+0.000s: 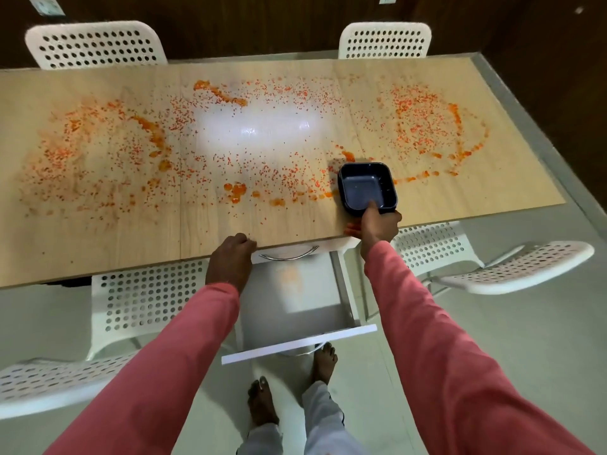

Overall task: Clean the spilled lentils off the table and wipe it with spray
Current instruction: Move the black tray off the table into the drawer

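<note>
Orange lentils (272,178) lie scattered over most of the light wooden table (98,231), with thicker clumps and smears at the left, centre and right. A dark square bowl (366,185) with nothing in it sits on the table near the front edge. My right hand (379,224) grips its near rim, thumb inside. My left hand (230,261) rests at the table's front edge beside a drawer handle (289,256), fingers curled; whether it holds anything I cannot tell. No spray bottle or cloth is in view.
A white drawer (295,303) stands pulled out below the table edge, between my arms. White perforated chairs stand at the near left (141,300), near right (492,261) and two on the far side (95,44). My bare feet are on the pale floor.
</note>
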